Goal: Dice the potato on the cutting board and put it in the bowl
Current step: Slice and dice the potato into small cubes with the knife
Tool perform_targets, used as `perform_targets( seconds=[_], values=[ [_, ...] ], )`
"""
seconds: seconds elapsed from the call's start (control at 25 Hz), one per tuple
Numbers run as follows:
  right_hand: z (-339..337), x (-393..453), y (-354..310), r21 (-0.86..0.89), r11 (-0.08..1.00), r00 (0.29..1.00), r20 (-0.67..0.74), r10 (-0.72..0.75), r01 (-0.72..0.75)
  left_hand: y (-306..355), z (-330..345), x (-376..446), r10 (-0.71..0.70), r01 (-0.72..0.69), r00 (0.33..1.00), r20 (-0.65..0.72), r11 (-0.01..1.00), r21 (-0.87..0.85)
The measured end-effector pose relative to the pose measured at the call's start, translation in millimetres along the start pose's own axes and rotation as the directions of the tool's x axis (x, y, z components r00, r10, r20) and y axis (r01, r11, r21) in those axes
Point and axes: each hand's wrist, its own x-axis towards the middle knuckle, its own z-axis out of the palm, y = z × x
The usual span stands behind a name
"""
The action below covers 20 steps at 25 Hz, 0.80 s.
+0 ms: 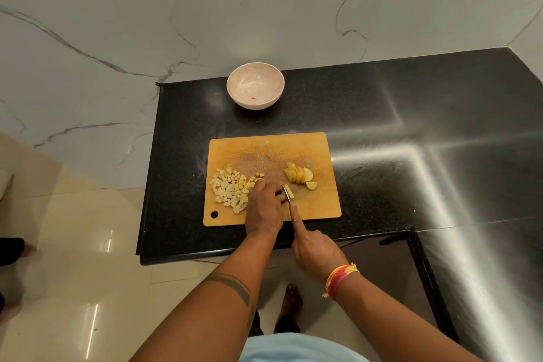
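Note:
A wooden cutting board (311, 203) lies on the black counter. A heap of diced potato (230, 189) covers its left part. Several potato slices (299, 176) lean together at its right. My left hand (264, 209) presses down on a potato slice (288, 191) near the board's middle. My right hand (316, 250) grips a knife (286, 195), index finger stretched along the blade's back, and the blade rests against that slice. A pale pink bowl (255, 89) stands behind the board, holding only a tiny scrap or two.
The black granite counter (411, 141) runs on to the right and turns toward me. Its left edge drops to a tiled floor (73, 244). A marble wall (176, 9) rises behind the bowl. My foot (292, 300) shows below the counter's front edge.

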Motion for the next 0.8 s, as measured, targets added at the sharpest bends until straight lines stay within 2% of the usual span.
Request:
perform_targets(
  seconds=[0.24, 0.4, 0.6, 0.8],
  values=[
    [6, -25, 10, 0.082, 0.996, 0.999, 0.024, 0.022, -0.024, 0, 3, 0, -0.012, 0.012, 1.000, 0.002, 0.999, 0.035],
    [-2, -21, 15, 0.177, 0.984, 0.997, -0.073, 0.023, -0.010, 2, 3, -2, 0.006, -0.006, 1.000, -0.009, 0.999, 0.046],
    [-11, -6, 24, 0.198, 0.980, 0.994, -0.102, 0.051, -0.030, 10, 6, -4, 0.004, -0.003, 1.000, -0.017, 0.999, 0.049],
    [-13, -3, 21, 0.157, 0.987, 0.998, -0.052, 0.033, -0.024, 5, 1, 3, 0.152, -0.159, 0.987, 0.052, 0.975, 0.157]
  ],
)
